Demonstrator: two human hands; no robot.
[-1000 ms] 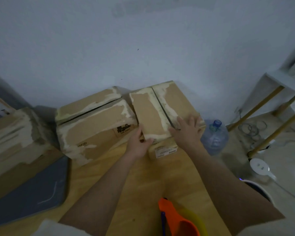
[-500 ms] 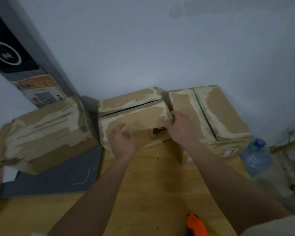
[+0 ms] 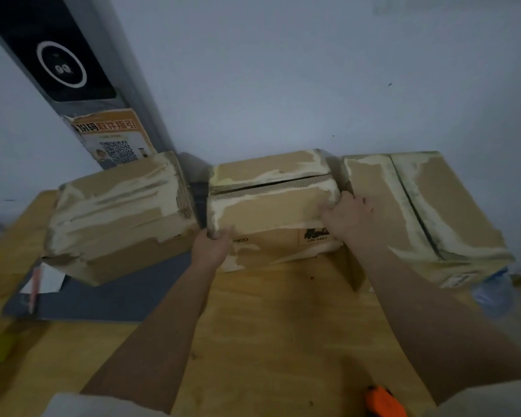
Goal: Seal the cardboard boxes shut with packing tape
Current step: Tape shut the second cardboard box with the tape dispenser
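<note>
Three cardboard boxes stand in a row on the table (image 3: 283, 326) against the wall: left box (image 3: 118, 218), middle box (image 3: 271, 212), right box (image 3: 427, 206).

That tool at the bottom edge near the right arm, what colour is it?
Bright orange. The tool shows only partly in the head view, on the wooden table.
</note>
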